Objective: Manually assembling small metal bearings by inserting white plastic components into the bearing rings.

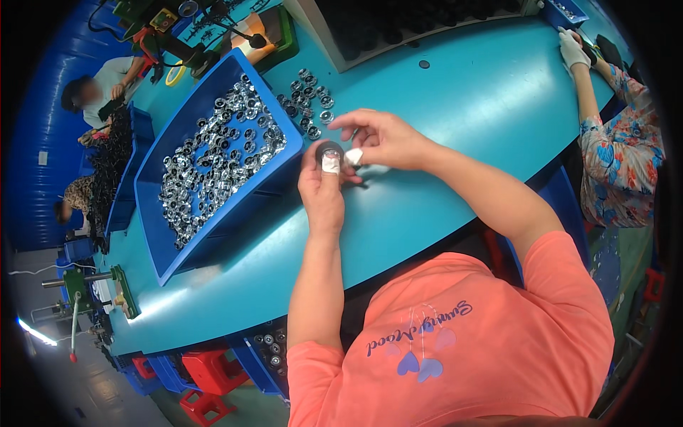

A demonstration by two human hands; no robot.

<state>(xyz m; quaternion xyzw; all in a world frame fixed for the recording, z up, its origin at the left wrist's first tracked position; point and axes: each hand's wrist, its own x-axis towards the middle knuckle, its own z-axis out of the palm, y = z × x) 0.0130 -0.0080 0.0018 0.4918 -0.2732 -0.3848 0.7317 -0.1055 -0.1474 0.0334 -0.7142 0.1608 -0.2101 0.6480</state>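
Two bare hands are meeting above the teal table [455, 107]. The left hand [321, 186] is reaching up from below, its taped thumb pinching a small round dark ring [330, 149] with a shiny rim. The right hand [384, 139] is coming in from the right, fingers curled, fingertips closing on the same ring. Just left, a blue bin [158, 242] is holding many similar shiny metal rings [213, 156].

A factory assembly workshop: blue parts bin [213, 178] on a teal workbench [462, 107], co-workers alongside.
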